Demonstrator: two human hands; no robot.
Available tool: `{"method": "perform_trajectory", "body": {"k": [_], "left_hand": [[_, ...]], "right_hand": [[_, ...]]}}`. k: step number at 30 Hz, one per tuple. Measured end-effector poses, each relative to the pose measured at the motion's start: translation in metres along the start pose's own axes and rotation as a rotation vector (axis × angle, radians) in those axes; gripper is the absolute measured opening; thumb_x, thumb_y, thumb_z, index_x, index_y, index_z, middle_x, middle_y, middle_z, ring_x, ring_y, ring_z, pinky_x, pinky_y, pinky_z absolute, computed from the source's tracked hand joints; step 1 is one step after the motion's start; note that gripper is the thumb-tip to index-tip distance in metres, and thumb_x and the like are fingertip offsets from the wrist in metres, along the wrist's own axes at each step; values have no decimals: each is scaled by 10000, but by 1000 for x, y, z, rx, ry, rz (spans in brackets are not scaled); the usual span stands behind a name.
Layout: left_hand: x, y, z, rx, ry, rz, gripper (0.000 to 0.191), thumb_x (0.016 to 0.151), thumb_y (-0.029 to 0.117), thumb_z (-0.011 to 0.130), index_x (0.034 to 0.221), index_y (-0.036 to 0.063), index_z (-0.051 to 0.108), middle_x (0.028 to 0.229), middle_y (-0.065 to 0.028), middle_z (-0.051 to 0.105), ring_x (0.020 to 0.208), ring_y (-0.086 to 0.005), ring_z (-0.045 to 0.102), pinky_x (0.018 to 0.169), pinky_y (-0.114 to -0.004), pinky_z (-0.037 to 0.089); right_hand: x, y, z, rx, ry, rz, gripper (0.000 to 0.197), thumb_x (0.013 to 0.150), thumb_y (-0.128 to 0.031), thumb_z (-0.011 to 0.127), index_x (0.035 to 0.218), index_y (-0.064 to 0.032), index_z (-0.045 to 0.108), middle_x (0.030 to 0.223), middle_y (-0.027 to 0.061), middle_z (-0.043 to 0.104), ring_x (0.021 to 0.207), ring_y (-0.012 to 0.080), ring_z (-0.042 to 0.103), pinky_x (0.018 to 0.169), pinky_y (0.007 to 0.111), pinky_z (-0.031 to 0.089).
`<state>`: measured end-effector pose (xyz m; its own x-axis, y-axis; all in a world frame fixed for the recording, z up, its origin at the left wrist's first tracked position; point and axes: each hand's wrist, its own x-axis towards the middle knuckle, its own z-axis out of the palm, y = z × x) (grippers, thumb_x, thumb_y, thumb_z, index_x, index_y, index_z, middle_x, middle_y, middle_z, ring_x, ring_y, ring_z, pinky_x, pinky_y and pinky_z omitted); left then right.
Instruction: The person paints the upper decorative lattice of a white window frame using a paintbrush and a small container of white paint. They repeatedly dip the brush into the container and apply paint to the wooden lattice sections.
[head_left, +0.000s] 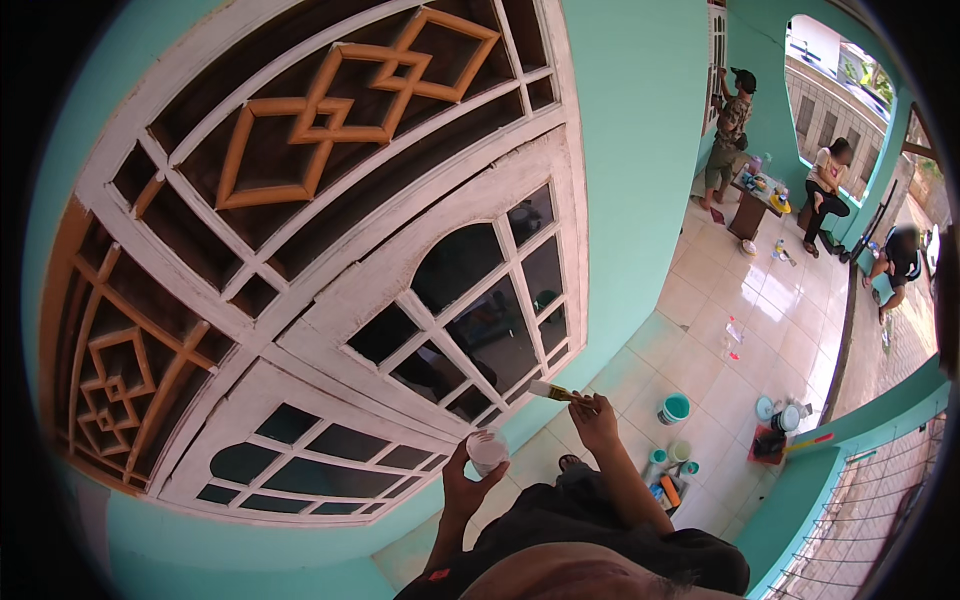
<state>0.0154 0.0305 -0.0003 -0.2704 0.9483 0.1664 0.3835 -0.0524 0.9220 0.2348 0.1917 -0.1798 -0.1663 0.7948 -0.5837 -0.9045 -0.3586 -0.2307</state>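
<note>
My left hand (469, 480) grips a small clear plastic cup (487, 450) of whitish paint at waist height. In my right hand (598, 427) is a flat paintbrush (553, 391), its pale bristles pointing left toward the window's lower corner. A small gap seems to separate brush and frame. Before me stands a wooden window frame (574, 270) with a thin, streaky whitish coat and dark glass panes (491, 330). Above it, the diamond-shaped lattice (322, 146) is orange-brown. More orange-brown wood shows on the left section (127, 397), while the casement below it (255, 442) is whitish.
On the tiled floor (637, 360) stand a teal paint bucket (675, 407), several small paint pots (679, 451) and a paint tray (765, 444). A person (731, 127) works at a far window. Two others sit farther off, near a small table (750, 210) with items on it.
</note>
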Motion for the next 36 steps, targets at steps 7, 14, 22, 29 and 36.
{"method": "perform_trajectory", "body": {"k": [7, 14, 22, 29, 36], "left_hand": [[12, 10, 2, 32, 7, -8, 566, 770, 180, 890, 1261, 21, 658, 1158, -123, 732, 1087, -221, 695, 981, -372, 515], [15, 13, -10, 133, 46, -25, 637, 762, 182, 898, 1317, 39, 621, 1198, -135, 721, 1129, -242, 698, 999, -386, 523], [23, 8, -9, 71, 47, -94, 646, 765, 203, 903, 1325, 32, 629, 1217, -132, 718, 1154, -237, 682, 1031, -388, 500], [12, 5, -15, 86, 56, -134, 682, 755, 212, 912, 1342, 24, 618, 1255, -140, 709, 1187, -250, 670, 1054, -404, 484], [7, 3, -20, 80, 97, -173, 659, 754, 224, 913, 1318, 21, 640, 1257, -152, 704, 1194, -262, 665, 1050, -406, 483]], "right_hand": [[18, -19, 4, -8, -3, -19, 254, 1034, -217, 488, 960, 19, 546, 1233, 226, 648, 1100, 303, 639, 1087, 453, 494], [45, -12, 31, -52, -29, 32, 210, 1028, -222, 513, 956, -30, 554, 1237, 202, 664, 1077, 276, 650, 1060, 437, 504], [49, 7, 41, -134, -112, 150, 170, 1009, -210, 552, 947, -51, 551, 1223, 193, 671, 1040, 265, 657, 1037, 433, 507], [50, 19, 31, -163, -50, 163, 192, 998, -213, 569, 887, -56, 569, 1228, 177, 678, 1018, 242, 660, 1025, 411, 510], [50, 20, 27, -201, -114, 146, 257, 1046, -280, 563, 1013, -25, 556, 1239, 200, 653, 1062, 255, 639, 1028, 421, 508]]}}
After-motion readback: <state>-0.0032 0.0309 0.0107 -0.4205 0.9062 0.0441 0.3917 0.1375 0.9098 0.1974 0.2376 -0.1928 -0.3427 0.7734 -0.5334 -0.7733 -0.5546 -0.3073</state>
